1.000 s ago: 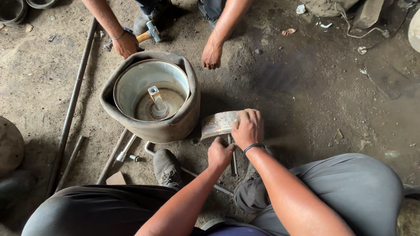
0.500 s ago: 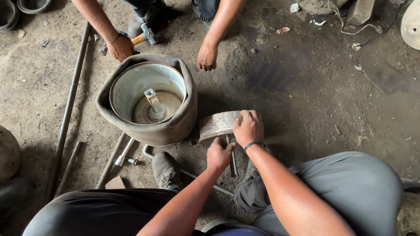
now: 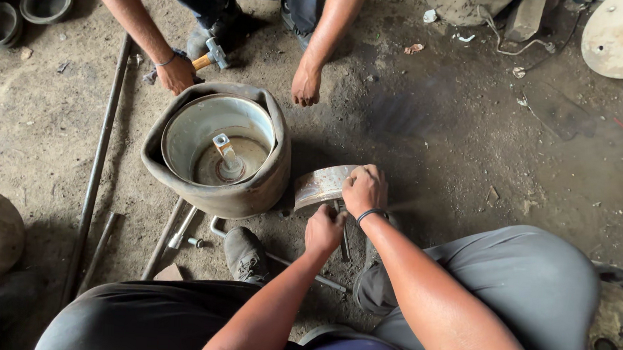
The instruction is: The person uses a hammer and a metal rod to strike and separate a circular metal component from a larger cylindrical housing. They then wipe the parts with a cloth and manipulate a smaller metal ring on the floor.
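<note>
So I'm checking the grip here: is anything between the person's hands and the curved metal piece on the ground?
Nothing visible is. The right hand lies directly on the curved metal piece, fingers over its upper edge. The left hand is at its lower edge beside the right, though actual contact there cannot be told.

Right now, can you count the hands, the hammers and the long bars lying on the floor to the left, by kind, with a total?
Hands: 4, my left hand, my right hand, and a co-worker's two
Hammers: 1
Long bars: 1
Total: 6
</note>
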